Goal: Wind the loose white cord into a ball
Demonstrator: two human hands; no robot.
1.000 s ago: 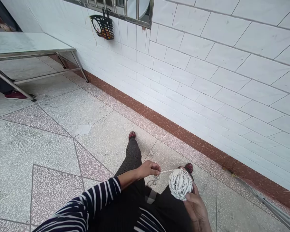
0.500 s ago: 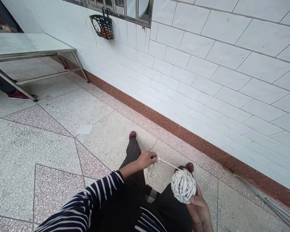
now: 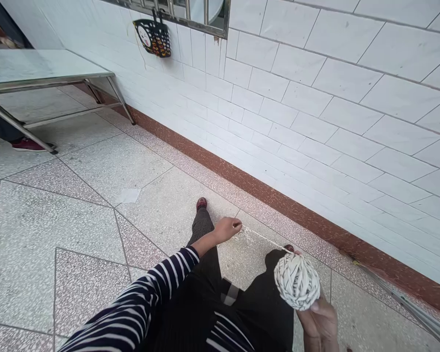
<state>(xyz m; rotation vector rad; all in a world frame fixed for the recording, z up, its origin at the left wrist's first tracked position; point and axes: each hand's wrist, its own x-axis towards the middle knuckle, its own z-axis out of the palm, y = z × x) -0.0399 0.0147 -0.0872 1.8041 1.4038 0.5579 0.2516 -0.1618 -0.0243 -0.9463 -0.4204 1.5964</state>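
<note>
Bright, diffuse light pales the tiled wall [image 3: 278, 112] and leaves soft shadows on the floor [image 3: 91, 230], with the right hand [image 3: 319, 320] slightly blurred and wide-angle distortion stretching the edges.

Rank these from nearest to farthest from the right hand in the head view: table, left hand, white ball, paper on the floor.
1. White ball: held in the right hand.
2. Left hand: off to the left, pinching the strand.
3. Paper: lying farther left.
4. Table: at the upper left of the picture.
</note>
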